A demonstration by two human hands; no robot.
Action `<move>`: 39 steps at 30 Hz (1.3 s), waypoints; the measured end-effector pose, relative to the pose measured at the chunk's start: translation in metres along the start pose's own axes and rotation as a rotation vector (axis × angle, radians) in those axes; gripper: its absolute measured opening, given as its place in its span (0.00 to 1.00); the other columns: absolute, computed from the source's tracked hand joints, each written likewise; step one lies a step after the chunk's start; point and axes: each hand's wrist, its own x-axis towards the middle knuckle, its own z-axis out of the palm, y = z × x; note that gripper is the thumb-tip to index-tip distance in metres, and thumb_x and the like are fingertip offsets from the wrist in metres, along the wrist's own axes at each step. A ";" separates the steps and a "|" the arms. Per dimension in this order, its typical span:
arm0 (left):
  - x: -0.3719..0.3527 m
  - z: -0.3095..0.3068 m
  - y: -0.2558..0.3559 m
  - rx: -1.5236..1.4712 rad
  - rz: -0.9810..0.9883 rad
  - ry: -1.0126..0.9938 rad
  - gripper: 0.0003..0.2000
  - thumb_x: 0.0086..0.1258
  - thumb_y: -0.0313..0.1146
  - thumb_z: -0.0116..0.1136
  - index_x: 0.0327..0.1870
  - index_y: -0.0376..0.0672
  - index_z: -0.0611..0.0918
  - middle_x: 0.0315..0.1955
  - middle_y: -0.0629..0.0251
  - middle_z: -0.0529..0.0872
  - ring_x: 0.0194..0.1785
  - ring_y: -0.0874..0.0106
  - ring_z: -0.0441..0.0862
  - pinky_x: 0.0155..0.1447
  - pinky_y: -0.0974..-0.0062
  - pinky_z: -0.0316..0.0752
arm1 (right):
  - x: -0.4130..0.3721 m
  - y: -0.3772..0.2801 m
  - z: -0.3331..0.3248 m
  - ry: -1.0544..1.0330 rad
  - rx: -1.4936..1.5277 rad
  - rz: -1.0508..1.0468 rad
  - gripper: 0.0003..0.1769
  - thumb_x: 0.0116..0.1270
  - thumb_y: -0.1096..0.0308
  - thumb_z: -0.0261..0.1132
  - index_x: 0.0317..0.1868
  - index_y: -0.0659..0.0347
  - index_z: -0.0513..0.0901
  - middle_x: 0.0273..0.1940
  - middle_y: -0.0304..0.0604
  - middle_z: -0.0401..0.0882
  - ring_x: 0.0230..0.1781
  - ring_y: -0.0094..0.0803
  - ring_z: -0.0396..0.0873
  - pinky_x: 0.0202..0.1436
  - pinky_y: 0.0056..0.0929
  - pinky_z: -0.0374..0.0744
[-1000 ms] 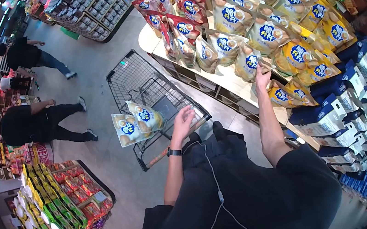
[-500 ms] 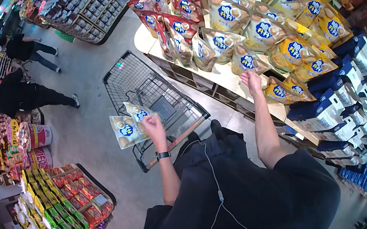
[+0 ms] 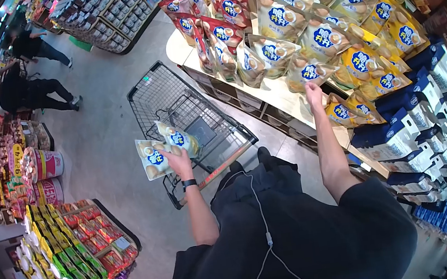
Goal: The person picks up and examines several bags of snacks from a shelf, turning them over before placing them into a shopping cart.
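Flanking the person: stocked shelf from 12 to 3 o'clock, its pale edge running diagonally; low display at 8 o'clock. Open floor lies between them, widest toward 10 o'clock, where two other people are well apart from the hands. Cart: wire basket, centre frame, just beside the shelf edge, handle toward the person.

Left hand: raised at 9 o'clock of centre, over the cart's near corner. Fingers clamped on two bags, held fanned and roughly upright; watch on the wrist.

Right hand: arm stretched toward 1 o'clock, fingers together, tips touching a shelf bag that lies near the shelf edge. Whether they grip it cannot be told.

Obscured: one corner of the two bags sits behind the left hand, and part of the cart behind the bags. Blue boxes at 3 o'clock are cut by the dark lens rim. Bag print is too small to read.
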 end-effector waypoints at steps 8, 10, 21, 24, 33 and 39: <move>0.013 -0.003 -0.027 0.020 0.222 0.105 0.18 0.67 0.30 0.61 0.57 0.33 0.83 0.49 0.41 0.87 0.53 0.46 0.84 0.58 0.56 0.76 | -0.111 0.027 0.014 -0.454 0.169 0.162 0.12 0.73 0.69 0.61 0.50 0.67 0.85 0.38 0.44 0.88 0.37 0.25 0.85 0.42 0.24 0.81; 0.014 -0.006 -0.022 0.002 0.293 0.110 0.16 0.68 0.28 0.60 0.55 0.33 0.84 0.46 0.42 0.88 0.51 0.46 0.85 0.56 0.56 0.77 | -0.148 0.022 0.019 -0.557 0.201 0.162 0.10 0.73 0.72 0.61 0.49 0.69 0.84 0.37 0.44 0.88 0.37 0.27 0.86 0.43 0.24 0.82; -0.056 -0.157 0.170 -0.278 0.651 -0.608 0.13 0.71 0.29 0.61 0.53 0.36 0.84 0.41 0.51 0.91 0.43 0.65 0.90 0.47 0.71 0.80 | -0.247 -0.172 0.011 -0.714 0.143 -0.428 0.57 0.57 0.60 0.81 0.79 0.65 0.54 0.75 0.56 0.63 0.76 0.42 0.63 0.77 0.42 0.64; -0.064 -0.143 0.200 -0.417 0.745 -0.767 0.12 0.71 0.29 0.62 0.53 0.36 0.85 0.40 0.53 0.91 0.42 0.69 0.90 0.46 0.73 0.81 | -0.235 -0.202 -0.004 -0.698 0.192 -0.565 0.60 0.52 0.61 0.84 0.79 0.63 0.56 0.75 0.52 0.64 0.75 0.39 0.64 0.77 0.39 0.64; -0.099 -0.048 0.235 -0.868 0.529 -0.849 0.21 0.73 0.29 0.63 0.66 0.38 0.76 0.48 0.56 0.90 0.52 0.70 0.88 0.54 0.72 0.81 | -0.202 -0.182 -0.075 -0.563 0.272 -0.169 0.26 0.59 0.72 0.78 0.58 0.67 0.82 0.49 0.40 0.87 0.47 0.24 0.83 0.54 0.27 0.81; -0.071 -0.018 0.178 -0.940 0.386 -0.769 0.26 0.75 0.28 0.61 0.71 0.37 0.69 0.58 0.53 0.83 0.60 0.71 0.81 0.61 0.74 0.78 | -0.154 -0.102 -0.046 0.077 0.254 -0.165 0.22 0.61 0.64 0.77 0.51 0.69 0.86 0.44 0.44 0.89 0.43 0.29 0.84 0.51 0.31 0.81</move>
